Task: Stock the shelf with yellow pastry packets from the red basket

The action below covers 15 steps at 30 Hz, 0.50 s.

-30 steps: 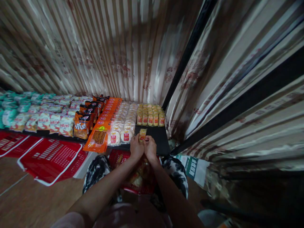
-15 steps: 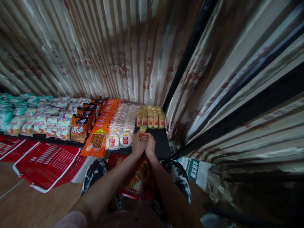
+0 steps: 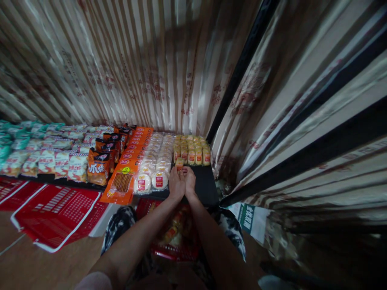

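Observation:
Over the front of the black shelf [image 3: 207,179], my left hand [image 3: 177,184] and my right hand [image 3: 189,181] are close together with fingers closed. Between their fingertips stands a small yellow wrapped snack packet [image 3: 179,163] with a red label. It is just in front of the left end of the rows of matching yellow packets [image 3: 191,156]. To the left of my hands lie two columns of round white wrapped cakes [image 3: 159,180] with red labels. My hands hide the lower part of the held packet.
An orange snack bag [image 3: 120,183], black-and-orange bags [image 3: 98,167] and white bags [image 3: 77,166] line the shelf leftward. Below, a red basket [image 3: 175,253] with yellow packets sits between my knees; another red basket [image 3: 57,213] stands left. Striped plastic sheeting [image 3: 169,80] hangs behind.
Both hands, still together on the snack packet, have shifted very slightly. The view has tilted a little, so the shelf and baskets appear slightly lower.

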### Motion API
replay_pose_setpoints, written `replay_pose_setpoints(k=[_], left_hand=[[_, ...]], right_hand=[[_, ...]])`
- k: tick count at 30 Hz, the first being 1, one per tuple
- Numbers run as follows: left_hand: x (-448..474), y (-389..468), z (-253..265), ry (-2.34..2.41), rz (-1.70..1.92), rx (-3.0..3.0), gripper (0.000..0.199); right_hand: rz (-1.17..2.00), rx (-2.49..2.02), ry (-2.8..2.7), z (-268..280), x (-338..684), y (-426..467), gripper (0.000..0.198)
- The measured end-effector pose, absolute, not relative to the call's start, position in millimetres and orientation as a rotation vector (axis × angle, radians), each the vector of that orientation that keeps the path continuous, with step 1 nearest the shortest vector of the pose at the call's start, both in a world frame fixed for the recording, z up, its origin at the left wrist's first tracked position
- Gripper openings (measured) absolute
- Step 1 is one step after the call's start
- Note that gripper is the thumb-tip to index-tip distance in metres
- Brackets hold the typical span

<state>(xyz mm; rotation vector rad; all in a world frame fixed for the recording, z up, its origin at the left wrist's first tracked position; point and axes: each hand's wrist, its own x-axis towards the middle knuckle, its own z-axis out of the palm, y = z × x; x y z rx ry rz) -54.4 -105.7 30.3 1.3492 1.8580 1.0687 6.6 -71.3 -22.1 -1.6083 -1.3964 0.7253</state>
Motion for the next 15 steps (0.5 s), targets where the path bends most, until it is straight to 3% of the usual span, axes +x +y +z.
replay_pose_setpoints(k=[15], left_hand=[[-53,-90,24,1.801,1.093,1.312,0.034]], right_hand=[[0.704,-1.64,-1.462,-16,5,-54,0.024]])
